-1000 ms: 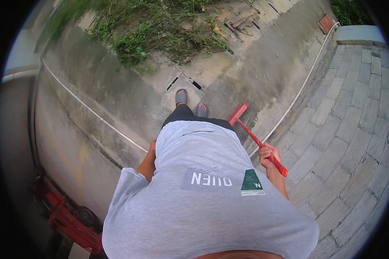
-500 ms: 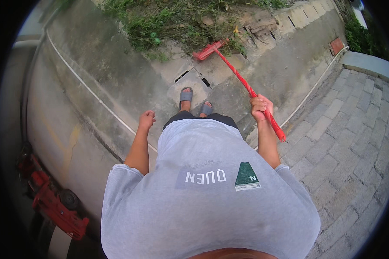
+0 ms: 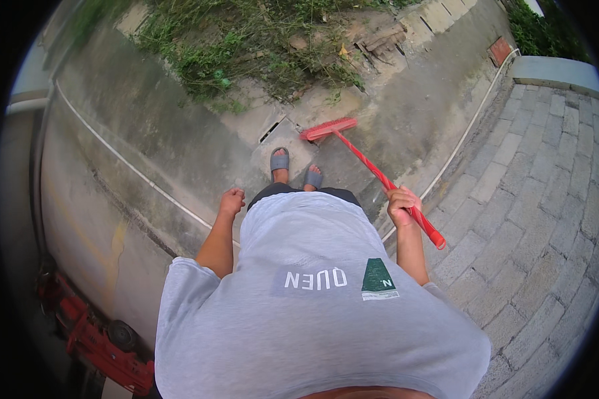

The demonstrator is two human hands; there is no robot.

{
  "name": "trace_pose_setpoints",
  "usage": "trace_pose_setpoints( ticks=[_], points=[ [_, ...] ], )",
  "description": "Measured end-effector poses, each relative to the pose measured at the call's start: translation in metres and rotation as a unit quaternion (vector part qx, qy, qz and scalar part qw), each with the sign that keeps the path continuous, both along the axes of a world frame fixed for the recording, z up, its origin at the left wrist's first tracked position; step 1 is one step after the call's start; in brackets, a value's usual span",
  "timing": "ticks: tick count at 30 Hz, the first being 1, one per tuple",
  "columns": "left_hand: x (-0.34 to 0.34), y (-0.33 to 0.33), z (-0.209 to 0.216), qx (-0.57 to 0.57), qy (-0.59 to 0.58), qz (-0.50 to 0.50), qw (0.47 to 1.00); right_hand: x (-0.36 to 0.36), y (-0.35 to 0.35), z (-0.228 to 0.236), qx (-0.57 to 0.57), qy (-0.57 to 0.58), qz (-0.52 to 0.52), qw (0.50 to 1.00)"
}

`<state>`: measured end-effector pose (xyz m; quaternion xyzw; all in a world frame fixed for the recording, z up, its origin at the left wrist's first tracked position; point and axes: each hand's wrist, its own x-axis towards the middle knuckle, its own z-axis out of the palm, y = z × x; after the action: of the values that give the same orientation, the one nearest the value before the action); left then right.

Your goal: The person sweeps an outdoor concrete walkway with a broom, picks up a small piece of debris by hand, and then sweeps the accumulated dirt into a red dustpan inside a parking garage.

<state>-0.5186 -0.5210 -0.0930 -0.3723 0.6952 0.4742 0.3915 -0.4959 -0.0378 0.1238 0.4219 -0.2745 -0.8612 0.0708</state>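
Note:
My right hand (image 3: 402,205) is wrapped round the red handle of a long broom (image 3: 368,163), close to its upper end. The handle slants away to the left, down to a wide red broom head (image 3: 329,128) on or just above the concrete, ahead of my feet. My left hand (image 3: 232,201) hangs beside my left hip with its fingers curled in, and nothing shows in it. My feet in grey slide sandals (image 3: 280,161) stand on the concrete, next to a slab with a dark slot.
Green weeds (image 3: 213,60) and broken slabs lie ahead. A white pipe (image 3: 136,169) runs along the wall on the left, and another lies by the grey block wall (image 3: 512,213) on the right. A red wheeled machine (image 3: 96,339) stands at the lower left.
The broom head has come back from the edge of the weeds to the concrete nearer my feet. My right hand has sunk slightly with the handle; my left hand has dropped a little.

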Motion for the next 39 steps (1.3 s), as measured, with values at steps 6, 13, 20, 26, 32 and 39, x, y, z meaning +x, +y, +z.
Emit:
trace_pose_setpoints(
  ticks=[6,13,20,26,32,39],
  points=[
    [-0.026,-0.007,0.005,0.022,0.040,-0.076,0.996,-0.115,0.055,-0.074,0.009,-0.011,-0.087,0.996],
    [-0.049,-0.061,-0.048,-0.025,0.085,-0.130,0.988,-0.086,0.059,-0.058,0.091,0.088,-0.038,0.991],
    [-0.065,-0.045,-0.079,-0.134,0.499,-0.646,0.562,0.088,0.104,-0.022,0.100,0.067,-0.134,0.984],
    [-0.126,0.053,-0.070,-0.042,0.422,-0.652,0.628,0.154,0.148,-0.015,0.265,-0.029,-0.038,0.963],
    [-0.193,0.226,-0.012,0.035,0.180,-0.477,0.859,0.128,0.234,-0.032,0.558,-0.240,0.175,0.775],
    [-0.212,0.345,0.028,-0.009,0.290,-0.522,0.802,0.083,0.359,-0.089,0.616,-0.325,0.179,0.694]
  ],
)
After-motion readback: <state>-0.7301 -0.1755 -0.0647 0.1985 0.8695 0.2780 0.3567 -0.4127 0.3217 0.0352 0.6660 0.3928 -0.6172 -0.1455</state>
